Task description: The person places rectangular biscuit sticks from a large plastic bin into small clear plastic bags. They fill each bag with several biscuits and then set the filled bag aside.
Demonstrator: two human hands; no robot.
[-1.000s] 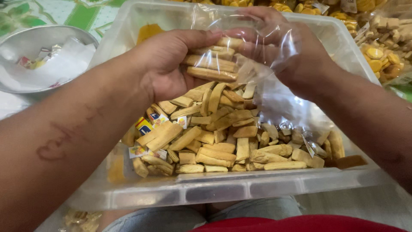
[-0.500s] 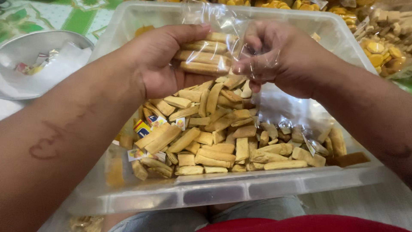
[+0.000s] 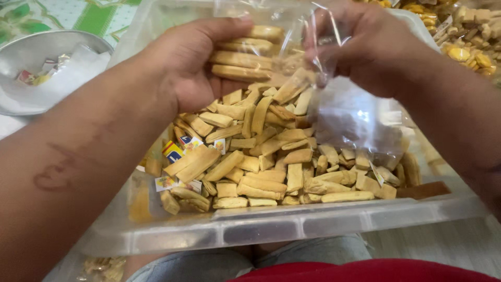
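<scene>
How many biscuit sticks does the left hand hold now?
3 biscuit sticks show, stacked in the left hand: top, middle, bottom, by the clear bag the right hand holds. More may be hidden.

Both forearms were bare, without sleeves. The left forearm (image 3: 68, 177), at the frame's lower left, bore a faint curved mark. Grey trousers (image 3: 292, 258) and a red garment (image 3: 376, 271) showed along the bottom edge.

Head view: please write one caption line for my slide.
Left hand holds stacked biscuit sticks at a clear plastic bag gripped by the right hand, over a biscuit-filled tub.
</scene>
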